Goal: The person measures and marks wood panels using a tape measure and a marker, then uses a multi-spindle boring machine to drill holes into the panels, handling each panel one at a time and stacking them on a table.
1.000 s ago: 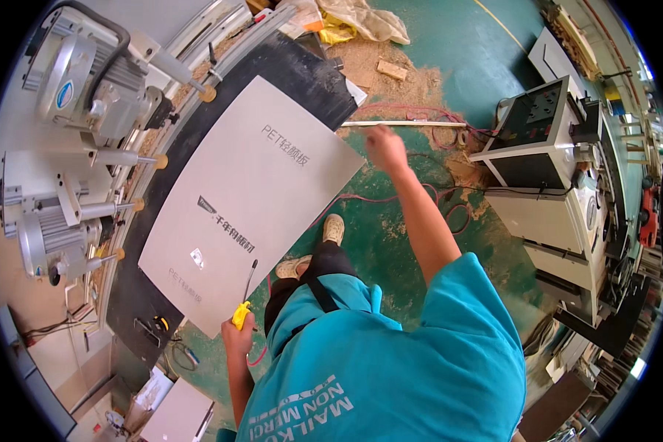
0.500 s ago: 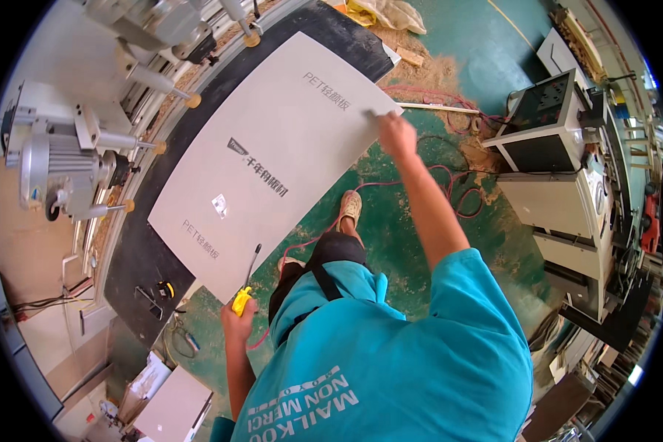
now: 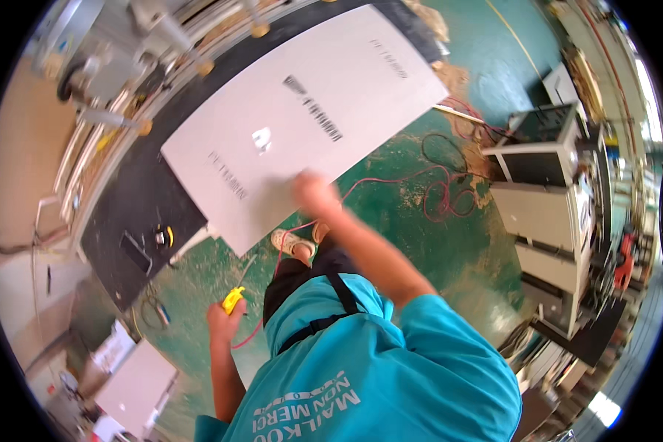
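My left hand (image 3: 225, 317) is closed around a yellow air blow gun (image 3: 233, 298), its thin nozzle pointing up past the board's near corner. A pink hose (image 3: 390, 179) trails across the floor toward that hand. In front of me lies a large white board (image 3: 272, 110) with printed marks and a small white label (image 3: 261, 138). My right hand (image 3: 317, 195) is over the board's near edge, smeared by motion; whether it touches the board or holds anything cannot be made out.
The board rests on a black machine table (image 3: 136, 221), which also carries a tape measure (image 3: 163, 236) and a hex key (image 3: 136, 250). Machine heads and rods (image 3: 118, 66) stand along the far left. A cabinet (image 3: 545, 210) is at right. Sawdust is scattered on the green floor.
My right hand has swept from the board's far right corner toward me and left. My left hand keeps the air blow gun, slightly lower and left. The whole view has shifted and turned.
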`<state>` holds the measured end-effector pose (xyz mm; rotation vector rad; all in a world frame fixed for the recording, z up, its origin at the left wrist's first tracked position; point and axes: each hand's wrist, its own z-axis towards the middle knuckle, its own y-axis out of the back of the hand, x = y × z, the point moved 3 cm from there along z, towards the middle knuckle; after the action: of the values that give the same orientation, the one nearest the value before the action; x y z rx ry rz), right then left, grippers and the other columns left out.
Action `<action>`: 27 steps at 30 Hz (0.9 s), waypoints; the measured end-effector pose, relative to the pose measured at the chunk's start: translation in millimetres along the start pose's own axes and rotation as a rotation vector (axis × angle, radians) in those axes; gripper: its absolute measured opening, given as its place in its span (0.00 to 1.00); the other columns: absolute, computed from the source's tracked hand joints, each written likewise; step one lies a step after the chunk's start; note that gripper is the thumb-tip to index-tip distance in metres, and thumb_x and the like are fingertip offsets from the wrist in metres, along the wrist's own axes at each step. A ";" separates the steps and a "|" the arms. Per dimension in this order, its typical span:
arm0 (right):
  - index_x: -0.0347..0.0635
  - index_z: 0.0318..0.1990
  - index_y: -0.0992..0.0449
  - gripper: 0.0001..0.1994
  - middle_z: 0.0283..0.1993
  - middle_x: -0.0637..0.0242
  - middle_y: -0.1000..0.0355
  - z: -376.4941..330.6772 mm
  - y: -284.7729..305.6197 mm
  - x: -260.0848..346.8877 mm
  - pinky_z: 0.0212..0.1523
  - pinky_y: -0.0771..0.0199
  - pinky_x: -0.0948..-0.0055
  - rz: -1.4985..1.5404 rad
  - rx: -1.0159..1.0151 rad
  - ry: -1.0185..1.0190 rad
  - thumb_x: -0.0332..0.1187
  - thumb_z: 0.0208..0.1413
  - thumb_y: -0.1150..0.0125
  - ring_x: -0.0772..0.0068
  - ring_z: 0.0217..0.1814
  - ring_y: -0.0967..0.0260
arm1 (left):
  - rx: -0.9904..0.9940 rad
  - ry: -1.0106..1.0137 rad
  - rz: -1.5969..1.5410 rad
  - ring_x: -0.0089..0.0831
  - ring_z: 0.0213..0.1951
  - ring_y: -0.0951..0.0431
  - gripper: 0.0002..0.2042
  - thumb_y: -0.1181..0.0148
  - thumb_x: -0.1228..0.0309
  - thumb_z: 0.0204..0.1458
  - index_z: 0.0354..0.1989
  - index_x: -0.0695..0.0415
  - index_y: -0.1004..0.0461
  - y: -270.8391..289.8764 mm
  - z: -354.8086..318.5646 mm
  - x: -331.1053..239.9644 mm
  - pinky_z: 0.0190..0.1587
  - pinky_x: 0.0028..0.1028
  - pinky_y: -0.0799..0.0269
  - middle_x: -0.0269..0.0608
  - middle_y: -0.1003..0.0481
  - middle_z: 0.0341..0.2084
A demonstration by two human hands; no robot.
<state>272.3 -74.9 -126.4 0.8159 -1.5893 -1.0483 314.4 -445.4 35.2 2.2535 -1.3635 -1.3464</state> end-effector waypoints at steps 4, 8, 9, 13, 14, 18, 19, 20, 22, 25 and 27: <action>0.44 0.35 0.21 0.07 0.34 0.60 0.25 17.9 138.0 -150.8 0.29 0.23 0.61 -0.053 -0.471 -0.450 0.29 0.52 0.44 0.60 0.31 0.25 | 0.035 0.080 0.221 0.52 0.31 0.21 0.23 0.36 0.47 0.47 0.32 0.58 0.19 -11.1 -44.7 9.4 0.34 0.42 0.27 0.52 0.22 0.24; 0.48 0.44 0.22 0.11 0.33 0.59 0.26 6.6 113.2 -103.3 0.28 0.22 0.59 -0.363 -0.243 -0.189 0.29 0.53 0.45 0.55 0.30 0.25 | -0.003 0.049 0.163 0.54 0.31 0.21 0.23 0.36 0.45 0.47 0.34 0.57 0.18 -7.9 -68.3 49.6 0.34 0.44 0.28 0.52 0.22 0.24; 0.54 0.45 0.24 0.12 0.32 0.60 0.28 -2.3 90.7 -58.3 0.28 0.22 0.59 -0.300 -0.216 -0.159 0.29 0.55 0.47 0.54 0.31 0.25 | -0.028 0.082 0.132 0.50 0.29 0.21 0.22 0.35 0.49 0.47 0.34 0.58 0.19 -4.5 -72.2 68.9 0.32 0.41 0.29 0.52 0.22 0.23; 0.42 0.45 0.30 0.13 0.37 0.59 0.30 -73.2 -55.1 150.3 0.26 0.25 0.59 -0.008 -0.080 0.201 0.30 0.51 0.46 0.57 0.33 0.27 | -0.137 0.084 -0.127 0.36 0.23 0.22 0.18 0.32 0.55 0.48 0.30 0.61 0.21 32.1 -85.7 113.9 0.27 0.35 0.31 0.47 0.24 0.19; 0.38 0.42 0.27 0.12 0.36 0.59 0.29 -96.6 -74.9 222.1 0.27 0.26 0.57 0.040 -0.053 0.225 0.30 0.49 0.45 0.57 0.30 0.28 | -0.170 0.060 -0.124 0.36 0.22 0.23 0.18 0.33 0.55 0.49 0.29 0.62 0.22 40.5 -88.7 125.4 0.27 0.35 0.32 0.46 0.25 0.18; 0.41 0.27 0.23 0.06 0.38 0.57 0.24 -176.6 -122.9 381.4 0.35 0.22 0.60 0.201 0.402 0.794 0.28 0.50 0.47 0.55 0.37 0.23 | -0.255 -0.004 -0.088 0.34 0.20 0.29 0.20 0.35 0.54 0.51 0.27 0.62 0.25 86.1 -104.2 162.7 0.26 0.34 0.35 0.43 0.28 0.17; 0.40 0.33 0.22 0.08 0.35 0.57 0.23 -165.7 -116.0 384.4 0.34 0.20 0.58 0.164 0.420 0.709 0.29 0.47 0.45 0.57 0.35 0.21 | -0.296 -0.005 -0.113 0.34 0.20 0.30 0.20 0.35 0.54 0.52 0.27 0.62 0.26 91.5 -111.0 170.9 0.26 0.34 0.35 0.43 0.28 0.17; 0.41 0.34 0.22 0.08 0.35 0.58 0.23 -144.4 -90.1 372.1 0.34 0.20 0.58 0.164 0.360 0.600 0.30 0.48 0.46 0.57 0.34 0.21 | -0.342 0.002 -0.147 0.34 0.20 0.31 0.20 0.36 0.54 0.52 0.27 0.62 0.26 94.6 -120.8 182.2 0.26 0.34 0.35 0.42 0.29 0.17; 0.41 0.37 0.23 0.10 0.36 0.53 0.23 -84.8 -78.1 307.5 0.34 0.22 0.55 0.115 0.326 0.329 0.31 0.52 0.50 0.52 0.37 0.23 | -0.315 0.092 -0.175 0.35 0.22 0.27 0.20 0.36 0.53 0.52 0.31 0.62 0.23 88.4 -132.6 208.1 0.27 0.35 0.33 0.44 0.26 0.19; 0.42 0.40 0.22 0.11 0.44 0.52 0.24 -20.9 -7.4 182.5 0.42 0.24 0.54 0.282 -0.145 -0.088 0.32 0.56 0.51 0.50 0.41 0.24 | -0.267 0.197 -0.126 0.38 0.24 0.23 0.20 0.36 0.52 0.51 0.34 0.60 0.21 76.0 -148.3 227.5 0.29 0.37 0.31 0.46 0.24 0.21; 0.42 0.37 0.23 0.09 0.42 0.55 0.25 -17.3 21.8 147.1 0.40 0.24 0.52 0.004 -0.290 -0.225 0.32 0.57 0.51 0.49 0.40 0.25 | -0.247 0.120 -0.174 0.43 0.27 0.21 0.20 0.37 0.51 0.51 0.36 0.58 0.20 62.9 -147.1 227.5 0.31 0.39 0.29 0.48 0.22 0.22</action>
<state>252.2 -201.4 -48.9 0.5125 -1.5727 -1.3675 427.5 -698.8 17.0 2.2830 -0.9257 -1.3235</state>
